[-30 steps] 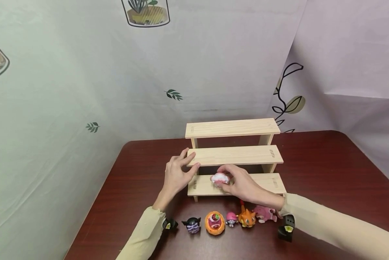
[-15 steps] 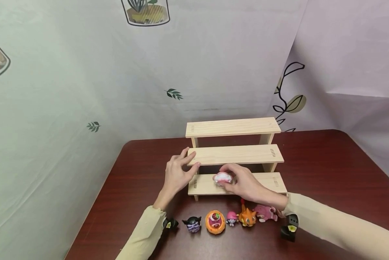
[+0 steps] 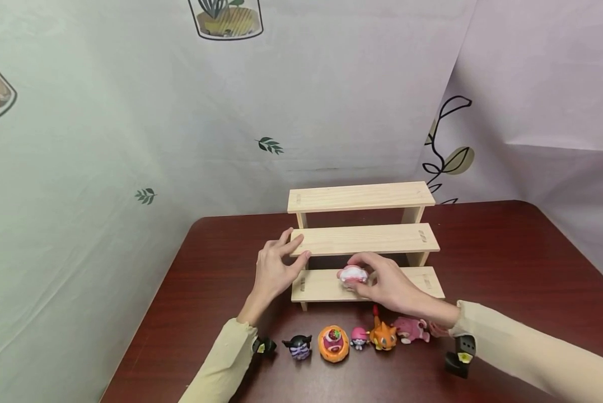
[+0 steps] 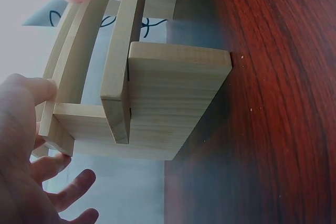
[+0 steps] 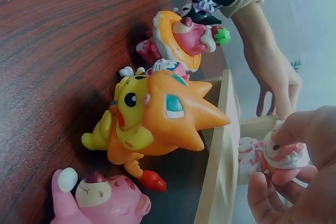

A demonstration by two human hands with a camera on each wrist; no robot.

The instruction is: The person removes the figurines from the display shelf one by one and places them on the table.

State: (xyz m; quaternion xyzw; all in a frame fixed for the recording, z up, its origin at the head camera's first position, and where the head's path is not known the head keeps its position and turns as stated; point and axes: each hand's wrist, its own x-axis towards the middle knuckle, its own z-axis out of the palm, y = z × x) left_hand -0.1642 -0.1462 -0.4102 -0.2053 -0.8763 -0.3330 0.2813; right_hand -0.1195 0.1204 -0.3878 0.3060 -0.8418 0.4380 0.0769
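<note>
A three-step wooden display stand point(image 3: 361, 240) stands on the table. My left hand point(image 3: 276, 270) grips the left end of its middle step, thumb at the front edge; in the left wrist view its fingers point(image 4: 52, 167) lie around the board's end. Between thumb and fingers, my right hand point(image 3: 389, 285) pinches a small pink-and-white figurine point(image 3: 353, 275) at the bottom step point(image 3: 316, 286), around the middle of its length. The right wrist view shows the figurine's side point(image 5: 281, 153), with white trim and a dark eye.
Along the front of the stand sit a black-and-purple figurine point(image 3: 299, 347), an orange ring-shaped one point(image 3: 333, 344), a small pink-capped one point(image 3: 359, 338), an orange dragon-hooded one point(image 3: 383, 337) and a pink bear point(image 3: 410, 329). A printed cloth point(image 3: 351, 112) hangs behind the dark red table point(image 3: 492, 263).
My right hand has slid the pink-and-white figurine rightward along the bottom step. The left hand keeps its grip on the middle step.
</note>
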